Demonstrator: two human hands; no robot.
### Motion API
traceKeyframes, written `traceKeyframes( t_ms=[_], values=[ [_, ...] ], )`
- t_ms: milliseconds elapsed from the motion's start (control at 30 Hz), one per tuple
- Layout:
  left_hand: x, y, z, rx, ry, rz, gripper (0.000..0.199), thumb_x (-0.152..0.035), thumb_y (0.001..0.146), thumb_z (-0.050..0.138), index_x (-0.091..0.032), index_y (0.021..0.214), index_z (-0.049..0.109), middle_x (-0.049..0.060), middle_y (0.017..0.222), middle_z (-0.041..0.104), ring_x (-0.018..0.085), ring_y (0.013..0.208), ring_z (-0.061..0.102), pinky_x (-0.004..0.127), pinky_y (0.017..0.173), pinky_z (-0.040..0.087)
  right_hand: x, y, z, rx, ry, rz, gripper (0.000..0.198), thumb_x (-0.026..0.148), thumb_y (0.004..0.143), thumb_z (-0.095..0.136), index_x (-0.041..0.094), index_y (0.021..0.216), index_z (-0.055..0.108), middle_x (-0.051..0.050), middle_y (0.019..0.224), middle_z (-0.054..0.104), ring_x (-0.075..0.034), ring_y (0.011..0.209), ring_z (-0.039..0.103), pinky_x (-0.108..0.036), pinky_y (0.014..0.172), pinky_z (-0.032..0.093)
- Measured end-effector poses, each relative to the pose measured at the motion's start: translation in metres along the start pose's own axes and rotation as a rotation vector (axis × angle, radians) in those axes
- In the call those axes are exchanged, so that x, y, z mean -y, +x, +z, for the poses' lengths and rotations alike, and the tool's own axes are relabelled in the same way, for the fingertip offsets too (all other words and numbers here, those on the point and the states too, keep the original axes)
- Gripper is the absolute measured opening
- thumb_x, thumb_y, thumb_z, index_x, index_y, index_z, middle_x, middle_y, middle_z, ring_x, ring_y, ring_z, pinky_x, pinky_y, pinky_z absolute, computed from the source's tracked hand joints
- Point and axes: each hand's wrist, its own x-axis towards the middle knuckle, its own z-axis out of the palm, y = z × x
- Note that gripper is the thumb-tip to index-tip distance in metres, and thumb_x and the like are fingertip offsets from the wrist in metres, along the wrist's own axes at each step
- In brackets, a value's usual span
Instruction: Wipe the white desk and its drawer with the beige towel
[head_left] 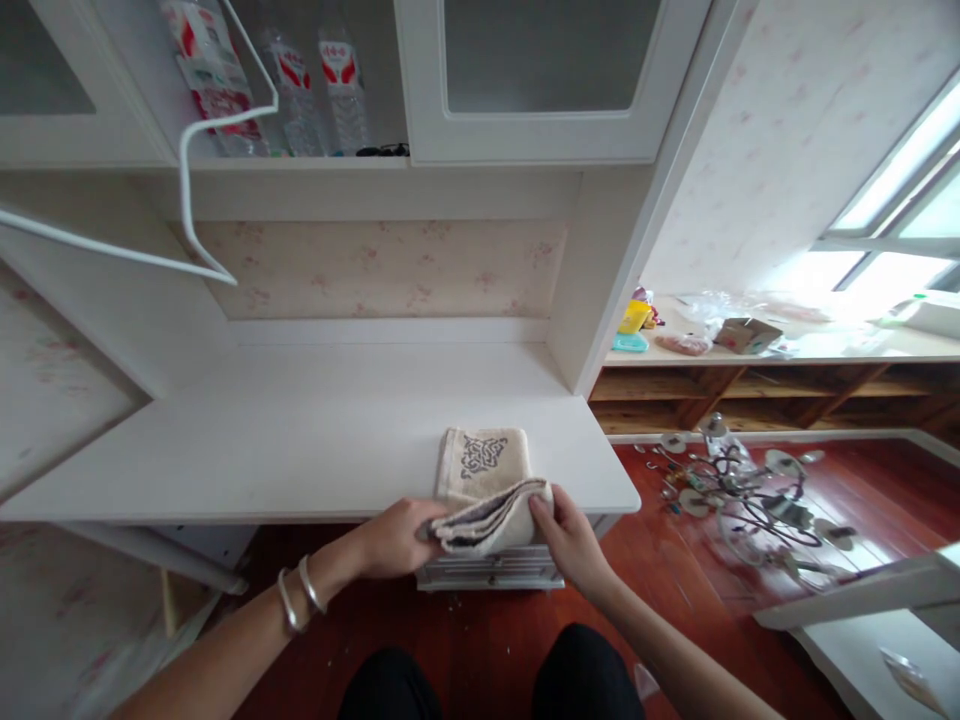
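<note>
Left hand (397, 540) and right hand (568, 532) grip a towel (511, 524) at the edge of the desk (277, 440), already layered, its folding seemingly unfinished.

Two smooth, silver-coloured bangles (287, 603) circle the left wrist (336, 572); both forearms (652, 622) are bare, and plain black fabric (589, 680) covers the rounded knees (386, 690).

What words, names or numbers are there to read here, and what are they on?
I can't read any for sure.
Bottles: the red-and-white labels have marks on them, too blurred to read.
Folded cloth: a dark curly pattern, with no words I can make out.
Small box by the window: too small to tell if it has print.
</note>
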Motion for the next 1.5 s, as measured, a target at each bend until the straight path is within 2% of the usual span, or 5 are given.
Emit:
traceKeyframes(
  t_ms=[133,367,600,967,1500],
  values=[
    [0.018,0.058,-0.025,-0.210,-0.429,-0.182,0.034,-0.038,0.082,0.056,-0.015,0.104,0.069,0.005,0.093,0.073,0.023,0.094,0.064,0.033,0.085,0.049,0.007,0.065,-0.001,-0.084,0.071,0.078,0.047,0.059,0.086,0.048,0.018,0.102,0.062,-0.003,0.083,0.067,-0.019,0.078,0.060,-0.027,0.066,0.047],
    [0.054,0.125,-0.007,-0.715,-0.078,-0.353,0.051,-0.028,0.085,0.050,-0.008,0.132,0.052,0.020,0.136,0.054,0.028,0.130,0.046,0.045,0.108,0.036,-0.012,0.146,0.009,-0.231,-0.175,0.256,0.054,0.045,0.084,0.050,0.019,0.132,0.049,-0.014,0.120,0.061,-0.023,0.101,0.061,-0.038,0.090,0.048],
    [0.037,0.110,0.052,-0.388,0.608,0.136,0.049,-0.049,0.095,0.042,-0.025,0.136,0.051,0.008,0.148,0.046,0.026,0.139,0.036,0.049,0.115,0.026,-0.038,0.095,0.022,-0.134,-0.462,0.044,0.044,0.037,0.093,0.039,0.017,0.129,0.056,-0.016,0.139,0.049,-0.025,0.130,0.046,-0.039,0.111,0.033],
    [0.095,0.056,0.004,-0.398,0.795,-0.172,0.047,-0.038,0.100,0.030,-0.022,0.140,0.048,0.007,0.146,0.048,0.025,0.136,0.041,0.049,0.113,0.030,-0.012,0.127,0.104,0.176,-0.375,-0.018,0.052,0.037,0.095,0.039,0.012,0.140,0.046,-0.017,0.145,0.047,-0.025,0.134,0.044,-0.040,0.111,0.036],
    [0.100,0.048,0.015,-0.649,0.993,-0.347,0.053,-0.012,0.092,0.026,-0.011,0.139,0.050,0.016,0.149,0.043,0.032,0.136,0.038,0.053,0.115,0.022,-0.088,0.059,-0.086,0.020,-1.145,0.037,0.050,0.035,0.099,0.025,0.020,0.143,0.043,-0.006,0.153,0.039,-0.020,0.142,0.032,-0.047,0.119,0.015]
  ],
)
